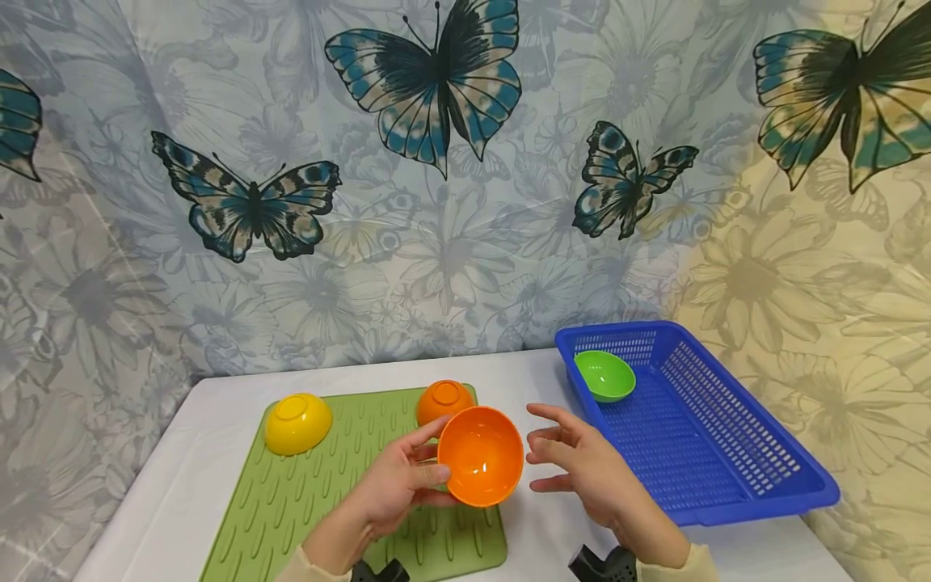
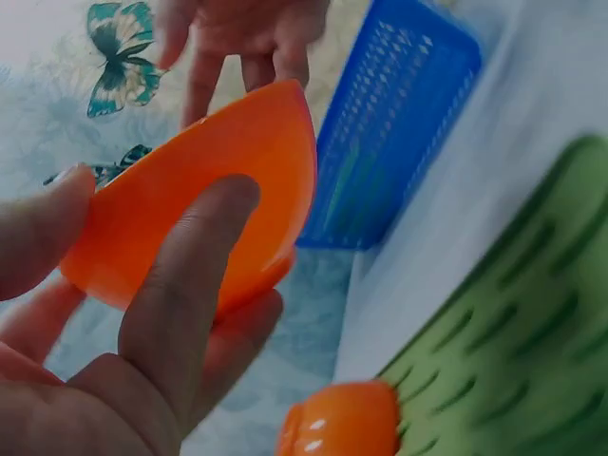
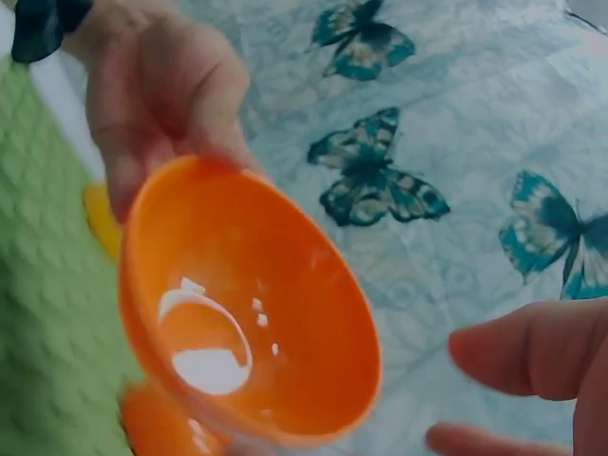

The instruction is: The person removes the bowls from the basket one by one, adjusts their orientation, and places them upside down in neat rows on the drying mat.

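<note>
A big butterfly-print cloth (image 1: 458, 267) hangs behind everything, and in front of it there's a white surface (image 1: 189, 469). On the right of that sits a blue basket (image 1: 793, 489) with holes in its sides, and it's got a green bowl (image 1: 605, 376) in its far left corner, inside showing. To the left is a green ridged mat (image 1: 291, 517). Left hand (image 1: 396, 481) has its fingers and thumb wrapped around an orange bowl (image 1: 480, 469), held up over the mat's right edge, glossy inside tipped toward the head camera. Right hand (image 1: 585, 469) is just beside it, fingers loosely spread, holding zip. Two more bowls sit bottom-up on the mat: a yellow bowl (image 1: 298, 424) at the far left corner, a second orange one (image 1: 442, 398) at the far right.
</note>
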Demonstrator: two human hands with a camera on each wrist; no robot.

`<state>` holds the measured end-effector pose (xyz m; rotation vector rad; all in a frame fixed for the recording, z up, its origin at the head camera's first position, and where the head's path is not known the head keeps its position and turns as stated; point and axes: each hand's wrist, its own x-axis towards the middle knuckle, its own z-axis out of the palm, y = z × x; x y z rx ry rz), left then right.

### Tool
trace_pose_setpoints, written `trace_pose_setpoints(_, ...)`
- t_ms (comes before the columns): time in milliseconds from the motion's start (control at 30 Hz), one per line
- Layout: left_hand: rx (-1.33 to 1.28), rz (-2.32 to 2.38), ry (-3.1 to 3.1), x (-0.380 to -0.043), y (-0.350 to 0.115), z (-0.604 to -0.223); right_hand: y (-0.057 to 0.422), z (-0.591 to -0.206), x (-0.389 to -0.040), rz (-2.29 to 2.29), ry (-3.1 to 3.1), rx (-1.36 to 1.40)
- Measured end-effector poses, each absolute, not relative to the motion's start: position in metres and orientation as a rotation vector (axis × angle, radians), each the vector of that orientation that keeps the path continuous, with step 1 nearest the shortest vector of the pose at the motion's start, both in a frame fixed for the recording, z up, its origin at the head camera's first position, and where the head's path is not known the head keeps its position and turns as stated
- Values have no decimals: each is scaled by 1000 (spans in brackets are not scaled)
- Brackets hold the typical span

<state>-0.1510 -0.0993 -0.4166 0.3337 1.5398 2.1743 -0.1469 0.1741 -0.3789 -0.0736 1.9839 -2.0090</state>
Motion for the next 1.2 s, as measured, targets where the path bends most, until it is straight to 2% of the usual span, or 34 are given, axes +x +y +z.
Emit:
trace_pose_setpoints(300, 703, 1819, 2328, -138, -104, -404, 186, -391, -151, -2102, 1425, -42)
trace_pose_setpoints(467, 922, 1651, 2488, -128, -100, -403, 188, -396, -155, -2089, 1256, -74)
trace_pose_setpoints(667, 1440, 1278, 2799, -126, -96, -411, 190, -396, -158, -2059, 1233, -149)
trace_pose_setpoints(767, 1761, 1134, 2839, -128, -96, -414, 189, -395, -157, -2031, 1278, -187)
trace_pose_setpoints(867, 1967, 1024, 2829, -129, -96, -414, 187, -394, -157, -1995, 1345, -223)
trace_pose_setpoints(1200, 2123, 847, 2794, -127, -96, -414, 178, -393, -155, -1844, 1597, -270)
